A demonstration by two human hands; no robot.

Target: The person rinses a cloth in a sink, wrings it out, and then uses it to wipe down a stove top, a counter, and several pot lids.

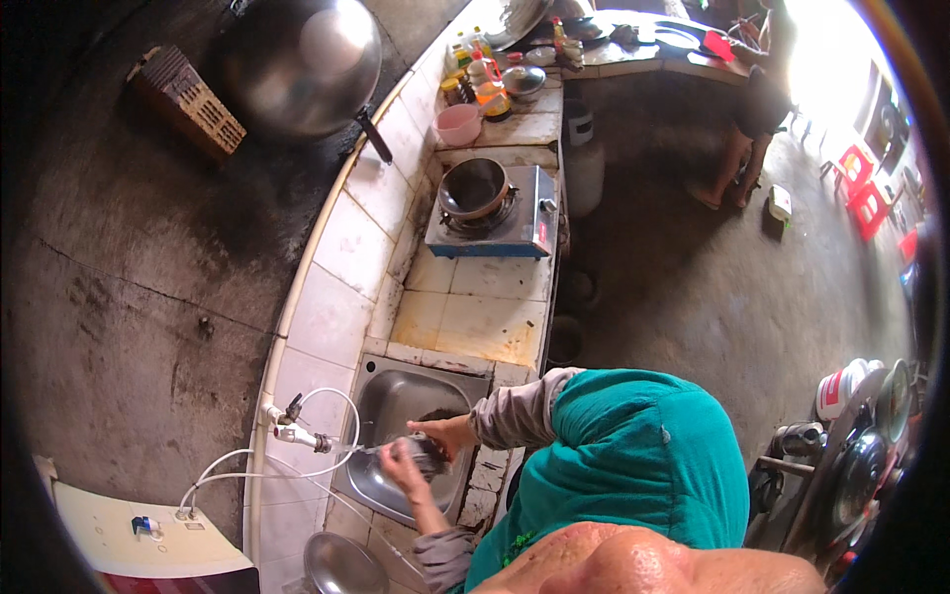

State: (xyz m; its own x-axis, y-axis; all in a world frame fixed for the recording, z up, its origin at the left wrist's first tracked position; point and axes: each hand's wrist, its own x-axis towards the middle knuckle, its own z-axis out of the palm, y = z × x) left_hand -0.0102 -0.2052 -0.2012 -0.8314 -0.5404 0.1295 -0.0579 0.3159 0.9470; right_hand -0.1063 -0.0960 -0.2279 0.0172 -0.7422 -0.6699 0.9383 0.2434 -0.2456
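My left hand [403, 469] and my right hand [447, 434] meet over a stainless steel sink [382, 397]. Between them is a dark grey object [429, 459], too motion-blurred to name exactly; both hands grip it. Water runs onto it and the left hand from a white wall tap [297, 435]. A dark round shape lies in the sink beyond the right hand, partly covered by it. Grey sleeves reach to both wrists, under a teal garment [631, 453].
A gas stove [490, 223] carries a dark pan [473, 188]. A metal bowl [345, 564] stands beside the sink. A pink dipper [458, 124] and bottles stand farther along the counter. A large wok [297, 67] hangs on the wall. Another person [753, 119] stands at the far counter.
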